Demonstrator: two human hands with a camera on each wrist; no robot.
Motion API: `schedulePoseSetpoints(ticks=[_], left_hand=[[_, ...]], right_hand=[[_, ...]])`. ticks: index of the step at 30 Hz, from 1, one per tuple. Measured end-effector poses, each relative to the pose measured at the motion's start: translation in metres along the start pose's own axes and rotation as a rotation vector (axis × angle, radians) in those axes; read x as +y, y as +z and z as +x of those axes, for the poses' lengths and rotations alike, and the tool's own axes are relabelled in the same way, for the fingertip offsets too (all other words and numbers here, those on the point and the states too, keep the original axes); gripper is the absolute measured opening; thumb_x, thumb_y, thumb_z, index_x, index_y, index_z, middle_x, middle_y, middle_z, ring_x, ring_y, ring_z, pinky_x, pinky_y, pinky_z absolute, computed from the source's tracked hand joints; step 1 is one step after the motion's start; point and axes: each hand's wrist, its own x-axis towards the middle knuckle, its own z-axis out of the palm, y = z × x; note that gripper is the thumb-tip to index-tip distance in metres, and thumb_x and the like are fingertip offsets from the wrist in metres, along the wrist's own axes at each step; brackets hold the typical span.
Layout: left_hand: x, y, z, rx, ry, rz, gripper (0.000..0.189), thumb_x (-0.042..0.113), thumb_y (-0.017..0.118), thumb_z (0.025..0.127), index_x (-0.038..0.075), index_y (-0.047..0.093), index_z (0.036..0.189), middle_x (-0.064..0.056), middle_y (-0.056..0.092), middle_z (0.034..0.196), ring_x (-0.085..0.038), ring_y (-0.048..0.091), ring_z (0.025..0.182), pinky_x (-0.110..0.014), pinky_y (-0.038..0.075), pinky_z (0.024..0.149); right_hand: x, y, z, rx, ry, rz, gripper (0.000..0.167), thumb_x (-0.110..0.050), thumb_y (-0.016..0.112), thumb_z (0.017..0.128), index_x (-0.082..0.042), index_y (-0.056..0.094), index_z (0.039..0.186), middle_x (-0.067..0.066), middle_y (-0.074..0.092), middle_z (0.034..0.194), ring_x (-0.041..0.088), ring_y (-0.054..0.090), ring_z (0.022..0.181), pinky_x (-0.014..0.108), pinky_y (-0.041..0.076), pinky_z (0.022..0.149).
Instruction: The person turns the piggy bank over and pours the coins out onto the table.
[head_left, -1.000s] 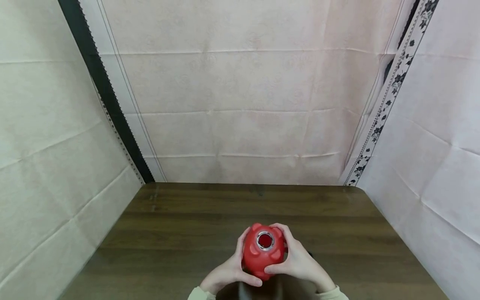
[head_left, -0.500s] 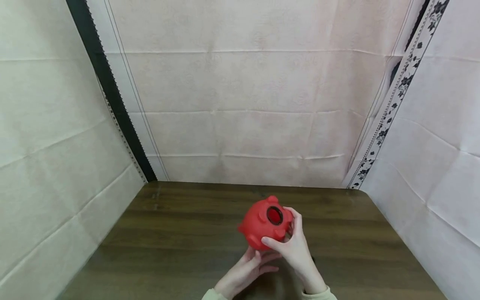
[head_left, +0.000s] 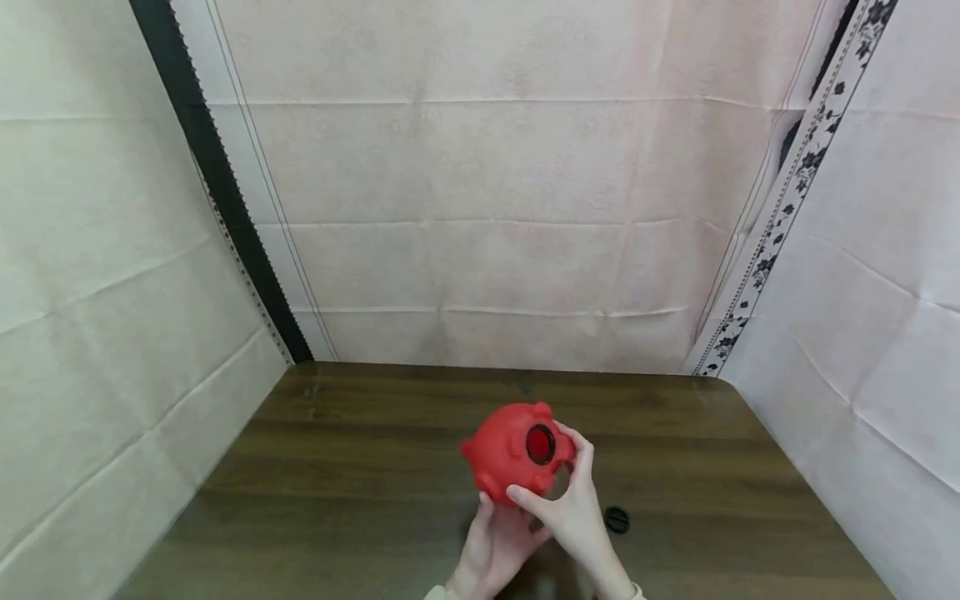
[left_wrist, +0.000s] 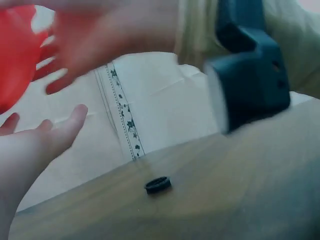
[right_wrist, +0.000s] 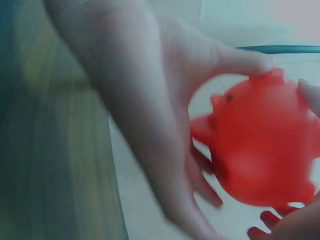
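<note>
A red piggy bank [head_left: 504, 450] is held above the table, its round dark-rimmed hole facing the head camera. My right hand [head_left: 573, 504] grips it at the right end, thumb below the hole and fingers on the far side. My left hand [head_left: 495, 546] lies just beneath, thumb at the lower left of the bank and fingers loosely extended. Its fingers [left_wrist: 47, 135] stand slightly apart from the red surface in the left wrist view. In the right wrist view, the bank's snout and a small dark eye show. A round black plug [head_left: 617, 520] lies on the table, right of my right hand.
The brown wood-grain table [head_left: 360, 467] extends under both hands. Pale cloth walls [head_left: 480, 192] enclose its back and sides, with a dark strip [head_left: 225, 192] at the left corner and a floral border [head_left: 780, 217] at the right.
The piggy bank has moved away from me and turned, its snout end now to the right. My left hand has left its side and moved beneath it. The black plug has come into full view.
</note>
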Motion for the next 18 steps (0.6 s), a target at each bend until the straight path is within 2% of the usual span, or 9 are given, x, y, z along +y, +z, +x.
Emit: schedulePoseSetpoints(ticks=[2, 7, 9, 11, 15, 18], left_hand=[[0.003, 0.001, 0.003, -0.001, 0.035, -0.016, 0.056, 0.053, 0.043, 0.098, 0.024, 0.034, 0.146, 0.004, 0.052, 0.143, -0.014, 0.049, 0.13, -0.048, 0.034, 0.113], [0.014, 0.006, 0.007, 0.039, 0.081, -0.056, 0.062, 0.052, 0.044, 0.097, 0.023, 0.025, 0.148, -0.001, 0.043, 0.15, -0.024, 0.042, 0.139, -0.059, 0.027, 0.115], [0.018, 0.008, 0.009, 0.077, 0.087, -0.064, 0.06, 0.05, 0.045, 0.098, 0.023, 0.026, 0.148, -0.001, 0.043, 0.149, -0.025, 0.041, 0.139, -0.059, 0.027, 0.115], [0.021, 0.009, 0.01, 0.116, 0.091, -0.062, 0.056, 0.048, 0.044, 0.099, 0.023, 0.028, 0.146, -0.001, 0.046, 0.146, -0.025, 0.044, 0.137, -0.059, 0.029, 0.115], [0.022, 0.009, 0.01, 0.205, 0.102, 0.036, 0.041, 0.041, 0.039, 0.102, 0.027, 0.033, 0.14, 0.001, 0.054, 0.137, -0.02, 0.056, 0.124, -0.047, 0.04, 0.109], [0.023, 0.011, 0.015, 0.317, 0.113, 0.208, 0.041, 0.03, 0.044, 0.101, 0.031, 0.029, 0.139, 0.003, 0.052, 0.134, -0.015, 0.057, 0.118, -0.035, 0.044, 0.102]], right_hand=[[0.004, -0.004, -0.001, -0.008, -0.014, -0.051, 0.088, -0.023, 0.084, 0.075, -0.017, 0.028, 0.142, 0.004, 0.038, 0.147, 0.029, 0.038, 0.132, 0.049, 0.046, 0.096], [0.009, -0.008, -0.006, -0.099, -0.039, -0.127, 0.087, -0.025, 0.08, 0.079, -0.015, 0.028, 0.148, 0.007, 0.028, 0.155, 0.034, 0.025, 0.141, 0.058, 0.042, 0.1], [0.007, -0.009, -0.007, -0.133, -0.069, -0.148, 0.092, -0.027, 0.079, 0.08, -0.013, 0.023, 0.151, 0.011, 0.024, 0.157, 0.036, 0.02, 0.143, 0.065, 0.029, 0.108], [0.003, -0.009, -0.007, -0.142, -0.109, -0.178, 0.094, -0.029, 0.077, 0.083, -0.012, 0.017, 0.154, 0.014, 0.02, 0.159, 0.038, 0.017, 0.144, 0.069, 0.029, 0.106], [-0.007, -0.009, 0.003, -0.093, -0.231, -0.224, 0.091, -0.028, 0.075, 0.085, -0.012, 0.016, 0.153, 0.014, 0.018, 0.159, 0.038, 0.018, 0.144, 0.069, 0.032, 0.104], [-0.013, -0.009, 0.018, -0.115, -0.268, -0.258, 0.086, -0.028, 0.073, 0.086, -0.016, 0.019, 0.153, 0.01, 0.02, 0.159, 0.035, 0.025, 0.142, 0.064, 0.038, 0.104]])
